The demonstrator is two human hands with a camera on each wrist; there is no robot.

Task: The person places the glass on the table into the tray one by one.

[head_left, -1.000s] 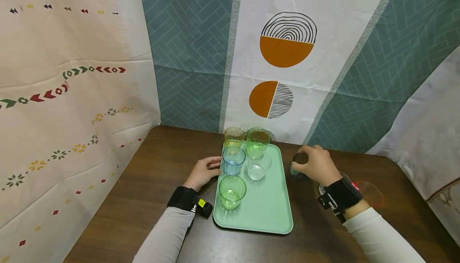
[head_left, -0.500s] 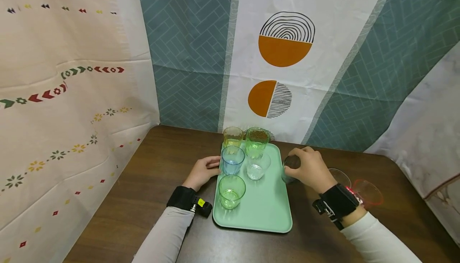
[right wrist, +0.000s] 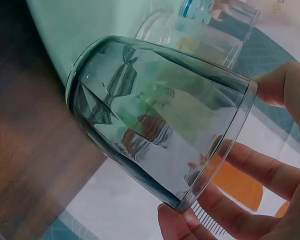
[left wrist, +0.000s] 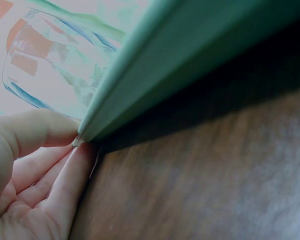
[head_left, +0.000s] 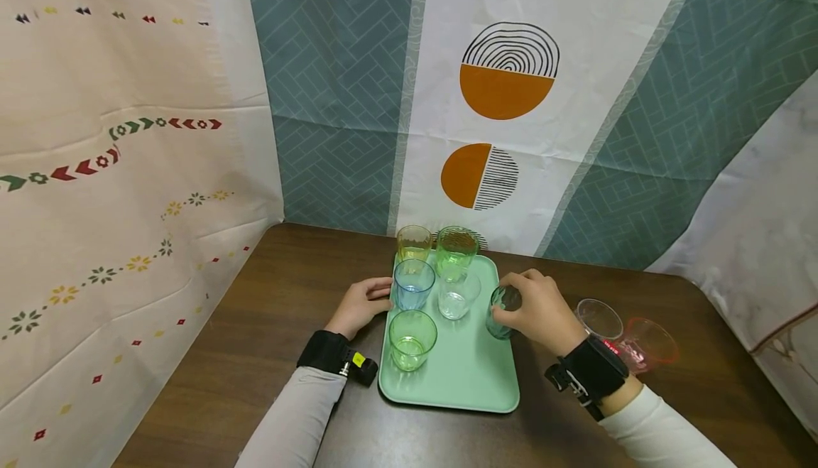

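My right hand [head_left: 540, 310] grips a dark green-tinted glass [head_left: 500, 324] from above, over the right edge of the pale green tray [head_left: 469, 379]. In the right wrist view the thumb and fingers are spread round the rim of that glass [right wrist: 160, 120]. My left hand [head_left: 360, 307] pinches the tray's left rim, with the thumb above and fingers against its side and underneath in the left wrist view. On the tray stand an amber glass [head_left: 414, 242], a green glass [head_left: 457, 244], a blue glass [head_left: 413, 286], a clear glass [head_left: 456, 301] and a light green glass [head_left: 411, 344].
To the right of the tray, a clear glass [head_left: 599, 320] and a red-rimmed glass [head_left: 652, 344] are on the brown table [head_left: 255, 312], close to my right wrist. Patterned curtains [head_left: 339, 113] hang behind the table and along both sides.
My right hand has moved left with the dark green glass, from the table beside the tray to over its right edge. The left hand and tray have stayed put.
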